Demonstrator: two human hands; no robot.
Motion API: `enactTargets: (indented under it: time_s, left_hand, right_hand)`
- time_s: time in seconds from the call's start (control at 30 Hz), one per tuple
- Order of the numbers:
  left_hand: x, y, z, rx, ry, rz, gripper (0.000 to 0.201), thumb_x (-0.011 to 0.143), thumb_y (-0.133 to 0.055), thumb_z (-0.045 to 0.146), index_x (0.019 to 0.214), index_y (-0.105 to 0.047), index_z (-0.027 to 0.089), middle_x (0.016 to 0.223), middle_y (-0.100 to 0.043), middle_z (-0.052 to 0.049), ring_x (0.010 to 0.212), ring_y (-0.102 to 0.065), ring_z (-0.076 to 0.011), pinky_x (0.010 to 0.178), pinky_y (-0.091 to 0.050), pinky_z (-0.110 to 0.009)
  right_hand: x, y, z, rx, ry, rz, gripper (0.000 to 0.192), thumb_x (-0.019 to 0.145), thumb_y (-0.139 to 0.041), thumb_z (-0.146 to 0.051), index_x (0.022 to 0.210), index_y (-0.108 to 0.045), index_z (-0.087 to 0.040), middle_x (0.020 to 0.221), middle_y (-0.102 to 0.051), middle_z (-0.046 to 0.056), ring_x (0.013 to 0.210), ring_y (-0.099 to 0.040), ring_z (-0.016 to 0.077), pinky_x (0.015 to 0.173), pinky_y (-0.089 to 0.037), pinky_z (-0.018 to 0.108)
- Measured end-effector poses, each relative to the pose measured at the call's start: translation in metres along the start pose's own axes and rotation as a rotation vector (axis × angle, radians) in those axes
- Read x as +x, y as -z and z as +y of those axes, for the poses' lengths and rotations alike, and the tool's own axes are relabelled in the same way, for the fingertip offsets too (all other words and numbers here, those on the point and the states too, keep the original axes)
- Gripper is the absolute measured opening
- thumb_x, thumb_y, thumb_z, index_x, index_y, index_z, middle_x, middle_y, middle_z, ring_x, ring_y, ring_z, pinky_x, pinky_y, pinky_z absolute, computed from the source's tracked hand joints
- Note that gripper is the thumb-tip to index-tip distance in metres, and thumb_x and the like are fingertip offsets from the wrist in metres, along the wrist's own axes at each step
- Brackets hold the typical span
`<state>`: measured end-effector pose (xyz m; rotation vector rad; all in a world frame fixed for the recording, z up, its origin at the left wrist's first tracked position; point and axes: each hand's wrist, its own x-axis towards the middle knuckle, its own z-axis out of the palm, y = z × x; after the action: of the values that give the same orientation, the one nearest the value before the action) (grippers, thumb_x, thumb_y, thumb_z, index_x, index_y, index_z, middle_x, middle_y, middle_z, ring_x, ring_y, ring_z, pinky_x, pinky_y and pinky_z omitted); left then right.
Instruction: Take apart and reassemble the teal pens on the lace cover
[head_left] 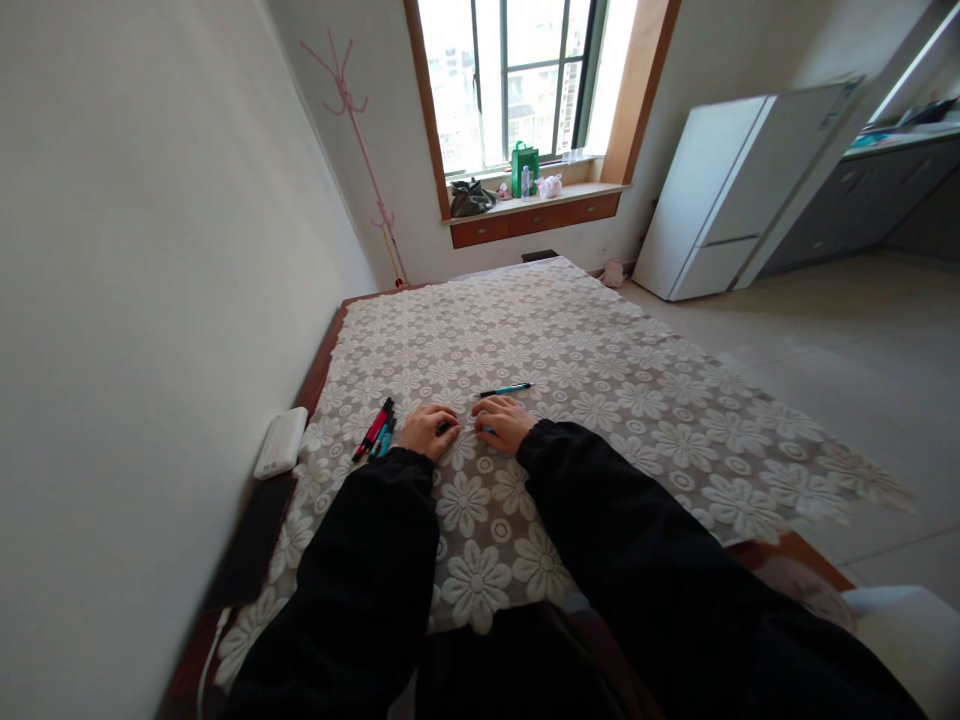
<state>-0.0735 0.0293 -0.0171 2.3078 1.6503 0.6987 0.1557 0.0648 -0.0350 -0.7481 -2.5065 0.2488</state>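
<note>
My left hand rests low over the lace tablecloth, fingers curled round a small black piece that is mostly hidden. Close beside it, with a narrow gap between, my right hand has its fingers bent over something blue, perhaps part of a pen. Just beyond the right fingers lies a teal and black pen, pointing sideways. Left of my left hand, several pens lie together: red and black ones and teal and black ones.
A white power bank-like box and a dark flat object lie along the table's left edge by the wall. A white cable runs down there. Beyond the table stand a pink coat rack and a white fridge.
</note>
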Motion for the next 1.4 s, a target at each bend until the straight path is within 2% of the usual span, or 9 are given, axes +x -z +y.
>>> enactTargets:
  time_s: [0.57, 0.8, 0.93, 1.17, 1.27, 1.4]
  left_hand:
    - [0.000, 0.002, 0.002, -0.021, -0.010, -0.001, 0.011, 0.081, -0.068, 0.029, 0.087, -0.076, 0.025, 0.109, -0.073, -0.003, 0.107, -0.062, -0.0229, 0.102, -0.046, -0.039]
    - [-0.002, 0.007, 0.005, -0.061, -0.023, 0.003, 0.012, 0.080, -0.065, 0.027, 0.087, -0.074, 0.024, 0.110, -0.072, -0.003, 0.107, -0.063, -0.0222, 0.102, -0.047, -0.038]
    - [-0.003, 0.009, 0.006, -0.043, -0.026, 0.004, 0.018, 0.075, -0.063, 0.018, 0.089, -0.072, 0.024, 0.111, -0.071, -0.002, 0.109, -0.062, -0.0216, 0.104, -0.046, -0.037]
    - [-0.003, 0.009, 0.008, 0.028, 0.002, -0.023, 0.029, 0.068, -0.059, 0.012, 0.092, -0.070, 0.024, 0.114, -0.070, -0.002, 0.111, -0.060, -0.0233, 0.104, -0.044, -0.037]
    - [-0.003, 0.011, 0.007, 0.062, 0.038, -0.029, 0.035, 0.066, -0.058, 0.011, 0.097, -0.068, 0.024, 0.109, -0.069, -0.003, 0.102, -0.061, -0.0226, 0.097, -0.047, -0.036]
    - [-0.004, 0.012, 0.005, 0.082, 0.084, -0.032, 0.033, 0.067, -0.058, 0.011, 0.097, -0.066, 0.022, 0.098, -0.068, -0.003, 0.085, -0.061, -0.0196, 0.086, -0.048, -0.034]
  right_hand:
    - [0.003, 0.001, -0.004, -0.021, -0.046, -0.019, 0.006, 0.087, -0.070, -0.026, 0.091, -0.071, -0.023, 0.112, -0.067, 0.006, 0.111, -0.056, 0.0235, 0.098, -0.042, 0.041]
    - [0.000, 0.011, 0.005, 0.058, -0.003, -0.034, 0.015, 0.084, -0.073, -0.035, 0.092, -0.071, -0.023, 0.113, -0.066, 0.006, 0.111, -0.056, 0.0235, 0.098, -0.043, 0.041]
    - [0.000, 0.013, 0.006, 0.037, -0.032, -0.044, 0.013, 0.083, -0.074, -0.033, 0.090, -0.071, -0.022, 0.112, -0.067, 0.006, 0.111, -0.057, 0.0245, 0.097, -0.042, 0.043]
    - [0.002, 0.003, -0.001, 0.011, -0.042, -0.033, 0.007, 0.085, -0.071, -0.027, 0.090, -0.071, -0.023, 0.112, -0.067, 0.006, 0.110, -0.056, 0.0238, 0.097, -0.041, 0.041]
    - [0.002, 0.000, -0.001, 0.003, -0.027, -0.014, 0.006, 0.087, -0.068, -0.025, 0.091, -0.071, -0.023, 0.110, -0.067, 0.006, 0.109, -0.056, 0.0226, 0.097, -0.041, 0.040]
    - [0.001, -0.001, -0.001, 0.003, -0.028, -0.012, 0.006, 0.088, -0.067, -0.027, 0.091, -0.071, -0.023, 0.110, -0.067, 0.006, 0.108, -0.056, 0.0227, 0.097, -0.041, 0.040]
